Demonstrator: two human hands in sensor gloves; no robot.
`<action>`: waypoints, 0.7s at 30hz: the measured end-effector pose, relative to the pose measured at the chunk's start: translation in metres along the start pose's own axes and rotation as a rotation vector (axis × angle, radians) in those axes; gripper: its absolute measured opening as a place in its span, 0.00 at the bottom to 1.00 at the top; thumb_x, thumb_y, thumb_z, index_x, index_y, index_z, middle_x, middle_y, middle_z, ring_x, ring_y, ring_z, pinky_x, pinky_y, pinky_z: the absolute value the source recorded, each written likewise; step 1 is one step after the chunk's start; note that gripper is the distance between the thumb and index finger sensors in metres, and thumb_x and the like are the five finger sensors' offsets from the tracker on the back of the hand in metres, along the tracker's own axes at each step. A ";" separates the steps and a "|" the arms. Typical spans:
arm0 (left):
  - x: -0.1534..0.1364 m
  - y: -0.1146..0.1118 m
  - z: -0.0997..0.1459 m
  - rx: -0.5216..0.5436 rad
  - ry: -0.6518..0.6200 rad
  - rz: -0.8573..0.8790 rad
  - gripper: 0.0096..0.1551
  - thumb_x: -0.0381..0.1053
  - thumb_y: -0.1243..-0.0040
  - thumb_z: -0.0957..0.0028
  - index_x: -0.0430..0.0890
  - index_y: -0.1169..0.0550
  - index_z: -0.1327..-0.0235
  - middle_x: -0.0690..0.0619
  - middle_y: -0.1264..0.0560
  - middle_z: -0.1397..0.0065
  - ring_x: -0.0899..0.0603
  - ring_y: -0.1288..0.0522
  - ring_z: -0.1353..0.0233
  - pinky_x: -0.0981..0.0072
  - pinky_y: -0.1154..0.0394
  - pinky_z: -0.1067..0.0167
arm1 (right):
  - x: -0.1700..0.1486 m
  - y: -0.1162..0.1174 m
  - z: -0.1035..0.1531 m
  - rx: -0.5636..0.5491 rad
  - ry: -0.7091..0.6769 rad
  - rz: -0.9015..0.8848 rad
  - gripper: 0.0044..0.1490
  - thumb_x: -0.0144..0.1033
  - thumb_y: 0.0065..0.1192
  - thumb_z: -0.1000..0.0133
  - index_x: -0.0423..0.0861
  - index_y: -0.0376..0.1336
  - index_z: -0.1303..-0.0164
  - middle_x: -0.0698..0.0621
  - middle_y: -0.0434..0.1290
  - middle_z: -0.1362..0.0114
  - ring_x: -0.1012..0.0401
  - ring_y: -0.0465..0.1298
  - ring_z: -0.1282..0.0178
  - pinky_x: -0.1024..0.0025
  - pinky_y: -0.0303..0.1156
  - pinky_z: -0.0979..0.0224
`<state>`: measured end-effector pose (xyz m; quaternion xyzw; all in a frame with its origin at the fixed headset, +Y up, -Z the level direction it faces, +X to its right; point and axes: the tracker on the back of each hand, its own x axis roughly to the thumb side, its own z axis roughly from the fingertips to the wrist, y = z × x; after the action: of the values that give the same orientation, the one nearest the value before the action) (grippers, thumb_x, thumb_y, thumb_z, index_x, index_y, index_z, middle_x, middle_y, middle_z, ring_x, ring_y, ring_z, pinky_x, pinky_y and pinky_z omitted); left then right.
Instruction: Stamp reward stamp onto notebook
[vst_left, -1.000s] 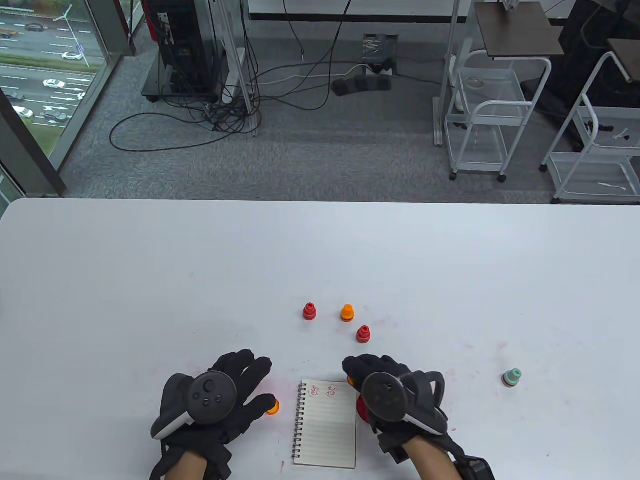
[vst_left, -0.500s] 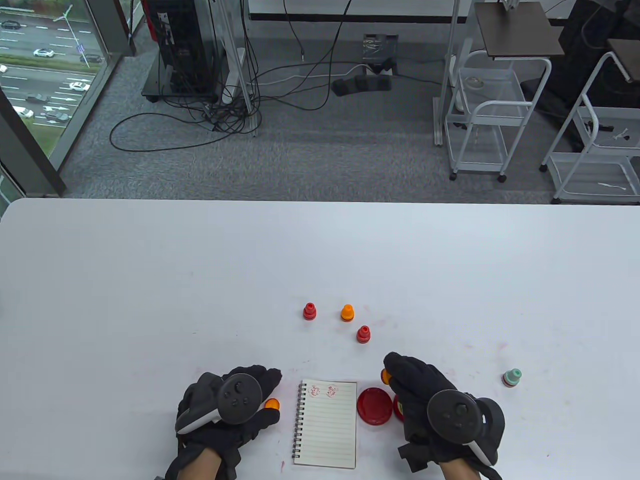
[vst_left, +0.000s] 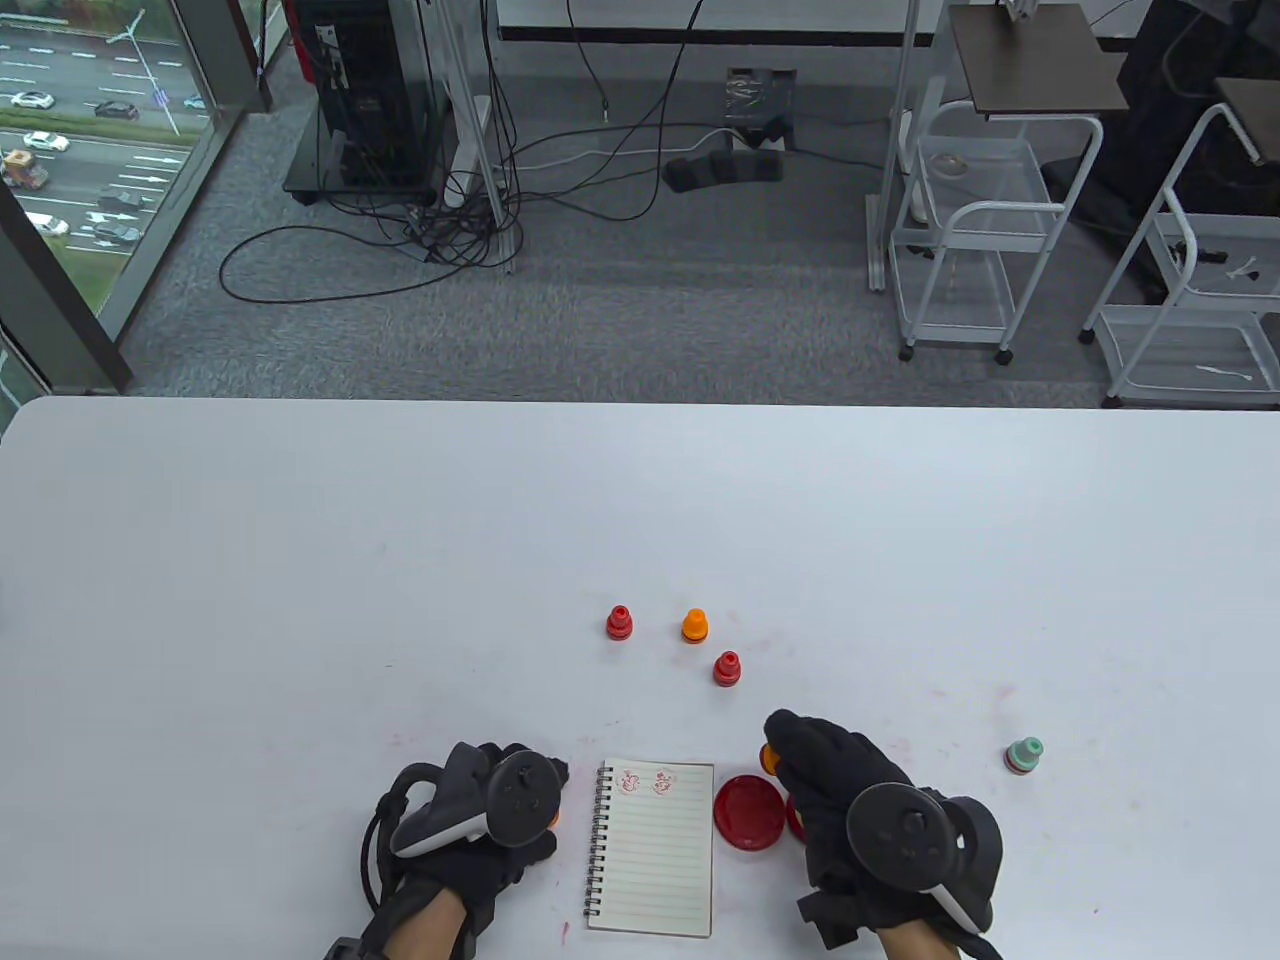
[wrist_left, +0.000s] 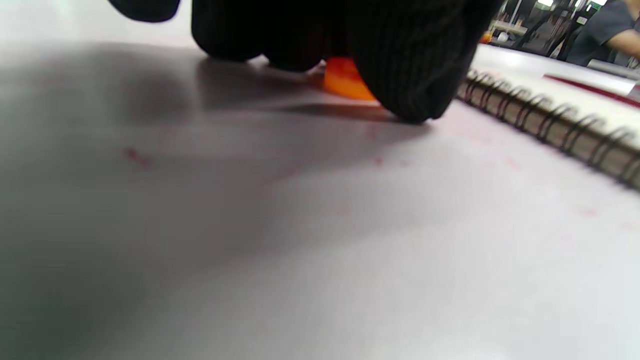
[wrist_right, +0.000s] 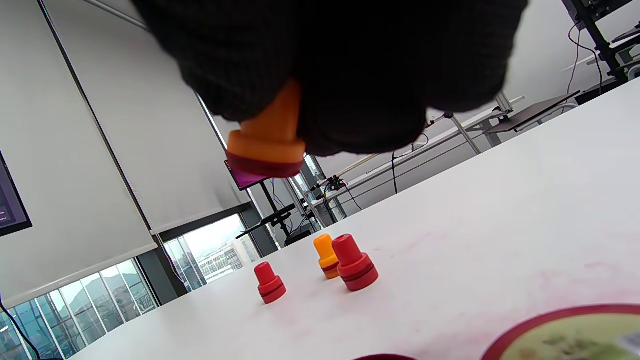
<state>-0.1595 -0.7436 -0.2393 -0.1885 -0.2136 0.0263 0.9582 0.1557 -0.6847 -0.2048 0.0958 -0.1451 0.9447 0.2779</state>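
white table (vst_left: 300, 560) ink-smudged, grey carpet beyond; right hand (vst_left: 850, 800) grips orange stamp (wrist_right: 267, 140); left hand (vst_left: 480, 820) curled on orange cap (wrist_left: 345, 80)

Open lined page on the notebook (vst_left: 655, 855) below two red prints, red lid (vst_left: 750, 811) touching its right edge, three small stamps (vst_left: 727, 668) beyond, bare table (vst_left: 300, 560) farther out.

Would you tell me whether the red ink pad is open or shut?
Open: its red lid lies on the table beside the notebook, and the pad sits uncovered.
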 end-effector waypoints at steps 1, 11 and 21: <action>0.000 0.000 -0.001 0.009 0.005 0.021 0.45 0.54 0.33 0.52 0.47 0.33 0.20 0.44 0.34 0.24 0.37 0.36 0.27 0.34 0.39 0.27 | 0.000 0.000 0.000 0.003 -0.002 0.002 0.27 0.35 0.69 0.54 0.51 0.73 0.42 0.45 0.81 0.38 0.53 0.83 0.52 0.62 0.82 0.49; -0.011 -0.005 -0.001 0.074 0.021 0.148 0.39 0.51 0.31 0.54 0.49 0.29 0.26 0.46 0.33 0.26 0.39 0.38 0.29 0.33 0.40 0.27 | 0.003 0.003 0.001 0.019 -0.018 0.021 0.27 0.35 0.69 0.54 0.51 0.73 0.42 0.45 0.81 0.38 0.53 0.83 0.52 0.62 0.82 0.50; -0.009 0.010 0.008 0.178 -0.025 0.202 0.36 0.46 0.34 0.52 0.56 0.29 0.26 0.42 0.28 0.22 0.35 0.26 0.29 0.42 0.28 0.33 | 0.004 0.004 0.001 0.028 -0.023 0.023 0.27 0.35 0.69 0.54 0.51 0.73 0.42 0.45 0.82 0.38 0.54 0.83 0.52 0.62 0.82 0.50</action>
<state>-0.1709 -0.7322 -0.2397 -0.1228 -0.2021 0.1439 0.9609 0.1506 -0.6862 -0.2037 0.1090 -0.1361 0.9487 0.2639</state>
